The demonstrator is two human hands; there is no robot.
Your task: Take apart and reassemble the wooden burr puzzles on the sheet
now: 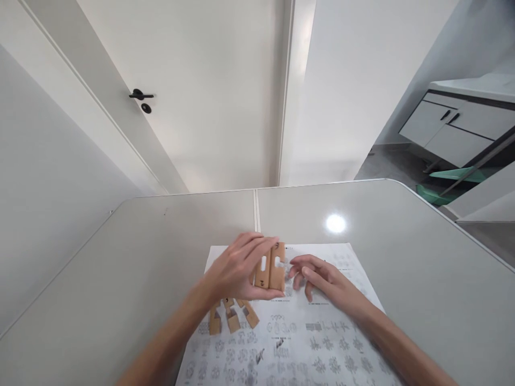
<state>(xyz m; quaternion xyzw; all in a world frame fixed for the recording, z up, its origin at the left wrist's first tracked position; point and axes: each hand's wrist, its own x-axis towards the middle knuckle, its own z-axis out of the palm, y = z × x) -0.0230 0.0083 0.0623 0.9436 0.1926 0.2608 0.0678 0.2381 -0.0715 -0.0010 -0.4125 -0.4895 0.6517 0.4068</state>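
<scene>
My left hand [237, 271] grips a pair of notched wooden puzzle pieces [270, 266] held side by side, upright, above a printed instruction sheet [298, 343]. My right hand [322, 279] hovers just to the right of them, fingers loosely spread and pointing at the pieces, holding nothing. Three more notched wooden pieces [232, 315] lie on the sheet below my left wrist, partly hidden by it.
The sheet lies on a grey table [120, 257] with a seam down its middle and a rounded far-right corner. A white door with a black handle [140, 96] stands behind. Grey cabinets [458, 126] and a green object [438, 185] are off to the right.
</scene>
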